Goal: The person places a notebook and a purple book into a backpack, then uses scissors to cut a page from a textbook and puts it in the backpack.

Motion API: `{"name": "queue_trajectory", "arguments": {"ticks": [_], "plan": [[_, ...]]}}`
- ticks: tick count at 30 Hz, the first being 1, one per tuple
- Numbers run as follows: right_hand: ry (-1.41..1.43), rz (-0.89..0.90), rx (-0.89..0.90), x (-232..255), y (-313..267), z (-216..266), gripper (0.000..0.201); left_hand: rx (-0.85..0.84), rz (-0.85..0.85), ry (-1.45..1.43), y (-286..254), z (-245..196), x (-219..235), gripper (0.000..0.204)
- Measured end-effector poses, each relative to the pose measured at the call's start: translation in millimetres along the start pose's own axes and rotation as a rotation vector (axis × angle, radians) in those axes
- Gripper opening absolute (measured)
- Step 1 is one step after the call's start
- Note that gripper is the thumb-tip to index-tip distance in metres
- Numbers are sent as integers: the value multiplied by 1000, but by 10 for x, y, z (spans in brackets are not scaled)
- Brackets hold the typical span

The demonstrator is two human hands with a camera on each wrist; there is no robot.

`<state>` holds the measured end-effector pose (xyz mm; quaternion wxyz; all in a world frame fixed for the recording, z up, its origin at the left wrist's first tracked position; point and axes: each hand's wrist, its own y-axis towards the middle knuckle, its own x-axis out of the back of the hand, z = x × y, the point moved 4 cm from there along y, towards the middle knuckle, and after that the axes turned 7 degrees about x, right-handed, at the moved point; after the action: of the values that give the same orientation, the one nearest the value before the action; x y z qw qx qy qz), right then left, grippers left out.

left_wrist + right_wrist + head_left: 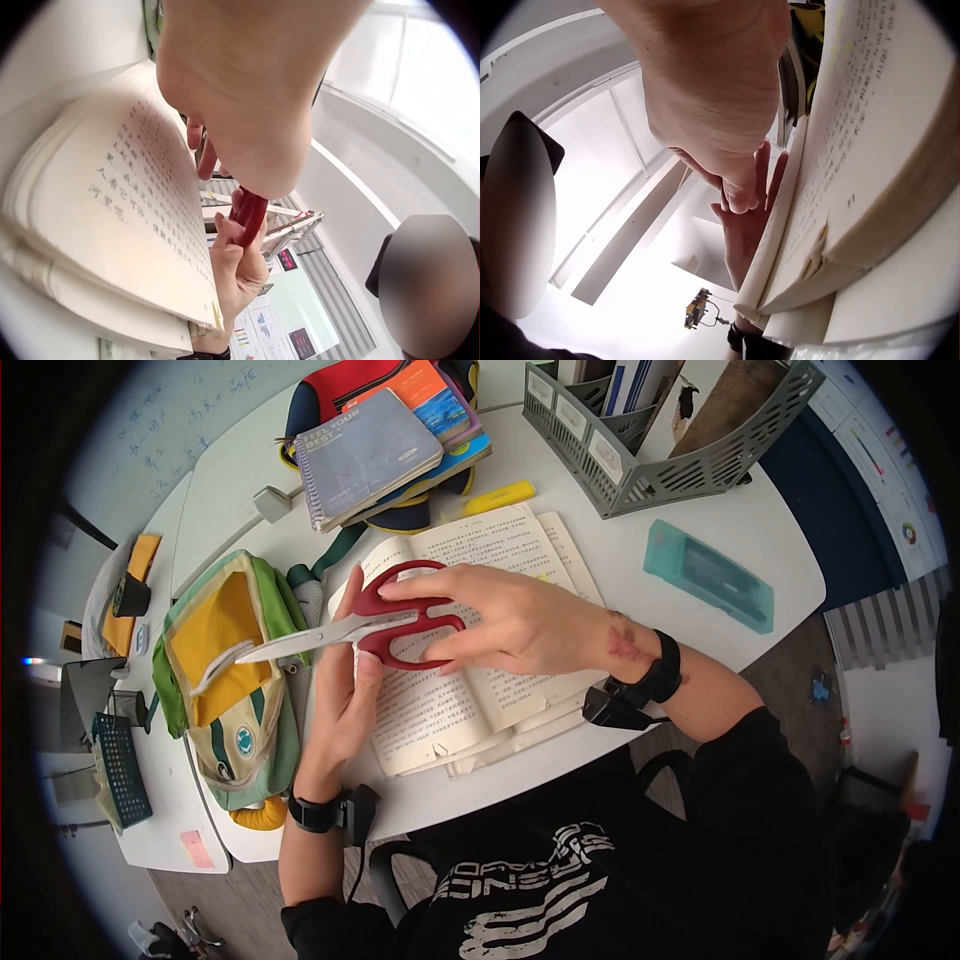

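Observation:
A pair of scissors point(405, 622) with red handles is held over the open book point(490, 610), its metal blades pointing left towards the backpack. My right hand point(540, 620) grips the handles, with fingers at both red loops. Right behind the blades is my left hand point(345, 690), its fingers straight and its thumb at the lower edge of the handles. In the left wrist view a red handle point(252, 217) shows between the two hands. My right hand point(720, 105) hides the scissors in the right wrist view, where the left hand point(742, 232) appears with fingers extended.
A green and yellow backpack point(240, 690) lies left of the book. Behind it are stacked notebooks point(365, 455) and a yellow highlighter point(500, 497). A grey file rack point(640, 470) stands at back right, with a teal pencil case point(710, 575) nearer. The table's front edge point(480, 785) runs beside my body.

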<state>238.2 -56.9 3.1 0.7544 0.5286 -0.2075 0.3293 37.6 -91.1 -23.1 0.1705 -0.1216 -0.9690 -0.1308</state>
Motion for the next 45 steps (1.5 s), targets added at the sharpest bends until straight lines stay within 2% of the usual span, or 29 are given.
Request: {"name": "queue_trajectory", "arguments": {"ticks": [2,5,6,8,9,11,12,14,15,17,19,20,23,24,26,32,38,41,45], "plan": [[52,9,7,-11,-16,-11,29,1,-42,-152,8,-93,-68,60],[24,-19,22,66,14,21,34,74,-93,-122,-26,-48,-17,54],[26,-19,21,100,27,31,34,106,-168,-271,-41,41,9,46],[-45,-164,-24,254,4,11,30,6,-241,-402,5,64,62,45],[-42,-161,-26,306,-36,-37,30,-32,-277,-452,21,94,118,45],[-141,-302,-205,511,-147,-264,28,6,-378,-474,10,164,249,41],[-138,-299,-204,564,-172,-346,28,38,-431,-455,-17,231,344,37],[-224,-336,-404,684,-271,-582,31,56,-548,-467,-11,298,422,31],[-225,-334,-406,698,-347,-697,31,57,-547,-469,-14,302,428,31],[-353,-224,-485,628,-557,-960,32,76,-576,-508,-27,309,464,30],[-341,-167,-546,550,-704,-1129,33,77,-586,-510,-23,306,468,30],[-326,-108,-608,514,-739,-1181,35,69,-575,-506,-22,312,470,30],[-332,-40,-622,470,-771,-1236,34,57,-559,-493,-26,297,452,28],[-331,-40,-620,479,-758,-1232,34,52,-554,-482,-24,282,453,28],[-187,-155,-684,534,-766,-1233,29,47,-553,-466,-24,275,476,27],[-212,-240,-700,559,-801,-1292,28,48,-580,-434,-36,276,522,26],[-373,-244,-693,548,-879,-1371,29,42,-592,-424,-29,260,501,25],[-391,-182,-717,565,-869,-1350,27,41,-594,-429,-17,269,503,24],[-349,-236,-753,583,-826,-1282,25,40,-604,-420,-18,244,511,24]]}}
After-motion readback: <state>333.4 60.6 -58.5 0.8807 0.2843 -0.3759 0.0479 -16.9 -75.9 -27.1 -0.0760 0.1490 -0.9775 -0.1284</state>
